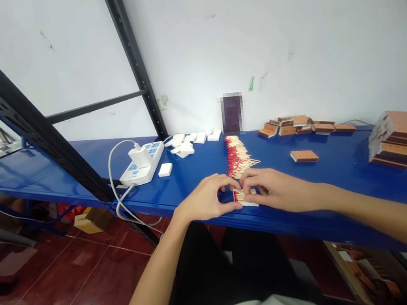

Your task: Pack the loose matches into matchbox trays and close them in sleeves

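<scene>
A small white matchbox tray lies near the shelf's front edge, with red-tipped matches inside. My left hand grips the tray at its left end, thumb in front and fingers behind. Over the tray's right part, my right hand has its fingertips drawn together on the matches; its fingers cover part of them. Just behind both hands spreads a heap of loose matches, red heads mostly to the left. Several white trays sit at the back left, and another white tray lies nearer.
A power strip with a plugged-in white adapter and cable stands on the left of the blue shelf, by a dark metal post. Brown matchbox sleeves lie at the back right, a single one nearer, and stacked ones far right.
</scene>
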Tool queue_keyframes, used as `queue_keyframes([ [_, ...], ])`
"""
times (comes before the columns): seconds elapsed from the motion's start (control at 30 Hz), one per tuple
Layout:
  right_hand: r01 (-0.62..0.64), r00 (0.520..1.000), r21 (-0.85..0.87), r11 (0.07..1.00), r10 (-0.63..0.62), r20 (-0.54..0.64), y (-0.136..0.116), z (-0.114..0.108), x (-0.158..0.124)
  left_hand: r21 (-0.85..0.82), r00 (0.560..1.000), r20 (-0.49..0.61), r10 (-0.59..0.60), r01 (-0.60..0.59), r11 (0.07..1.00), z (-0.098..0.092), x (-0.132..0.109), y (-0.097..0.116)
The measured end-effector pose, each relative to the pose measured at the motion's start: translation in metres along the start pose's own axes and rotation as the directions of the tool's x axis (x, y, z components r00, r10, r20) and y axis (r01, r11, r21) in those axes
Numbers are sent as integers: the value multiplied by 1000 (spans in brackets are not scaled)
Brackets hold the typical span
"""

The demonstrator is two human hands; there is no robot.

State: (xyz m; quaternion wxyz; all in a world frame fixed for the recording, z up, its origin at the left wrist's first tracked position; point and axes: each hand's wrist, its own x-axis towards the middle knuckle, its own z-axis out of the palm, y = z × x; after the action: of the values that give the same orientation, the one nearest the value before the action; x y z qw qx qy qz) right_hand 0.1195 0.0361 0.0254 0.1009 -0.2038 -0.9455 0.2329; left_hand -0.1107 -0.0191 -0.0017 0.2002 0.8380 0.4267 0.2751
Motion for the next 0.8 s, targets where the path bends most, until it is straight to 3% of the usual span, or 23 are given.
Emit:
queue_keyframes([
  [0.3,-15,998,-23,1000,14,-60,8,-7,2,2,1000,-9,-1,1,1000,-1,1,3],
  [0.5,-11,998,5,1000,11,66,8,-19,8,7,1000,-16,-9,9,1000,0,1,2],
  [0.7,-48,987,-59,997,38,-159,16,-19,15,27,1000,-30,-7,8,1000,0,0,5],
  [0.8,-70,978,-142,987,40,-202,25,-12,16,49,998,-65,-10,14,999,0,0,4],
])
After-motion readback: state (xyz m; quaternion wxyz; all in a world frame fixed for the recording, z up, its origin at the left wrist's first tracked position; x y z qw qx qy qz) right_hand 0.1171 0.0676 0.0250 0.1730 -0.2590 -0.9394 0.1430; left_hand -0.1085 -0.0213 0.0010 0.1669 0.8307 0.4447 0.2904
